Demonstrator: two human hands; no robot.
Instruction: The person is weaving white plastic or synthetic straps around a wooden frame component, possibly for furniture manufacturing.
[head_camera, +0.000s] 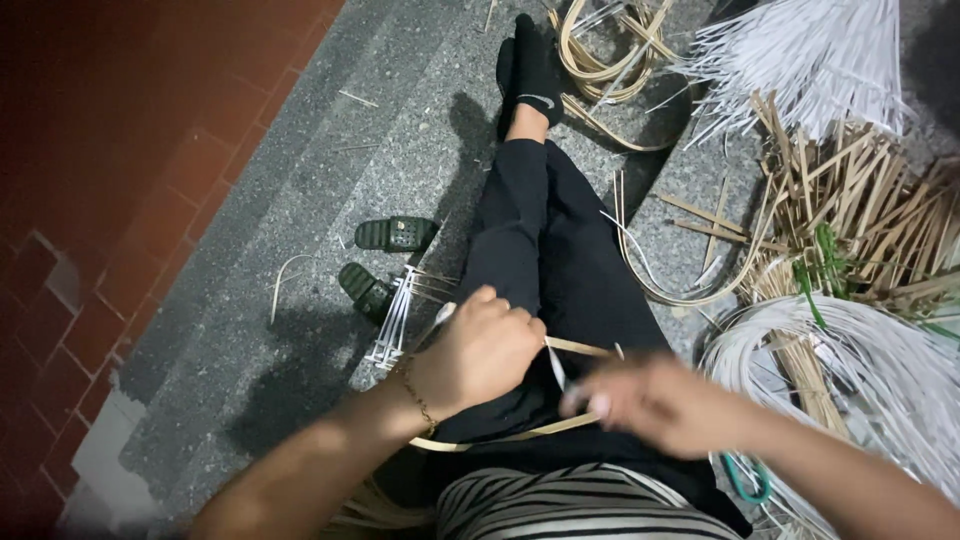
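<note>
Left hand grip: the left hand (482, 350) is curled into a closed fist around a small woven piece (400, 315) of white strands and tan sticks, which juts out past the knuckles on the far side.
Right hand grip: the right hand (655, 400) is blurred; its fingertips (580, 402) seem pinched on a white strand (556, 368), but how tightly they hold cannot be told.
Between the hands: a tan cane strip (580, 348) runs from the left fist toward the right hand; a second tan strip (520, 436) loops below the left wrist.
Wrist: a thin chain bracelet (420, 400) sits just behind the left fist.
Under the grip: the person's lap in black trousers (540, 250), with a striped shirt (570, 505) nearer the camera.
Beside the woven piece: a pair of dark green sandals (385, 260) on the grey stone floor (300, 200).
Right of the right hand: a coil of white strands (880, 370), a teal-handled tool (748, 482) just below the forearm.
Farther out: bundles of tan sticks (860, 210), a fan of white strands (800, 60), coiled cane (600, 50) near the black-socked foot (530, 65).
</note>
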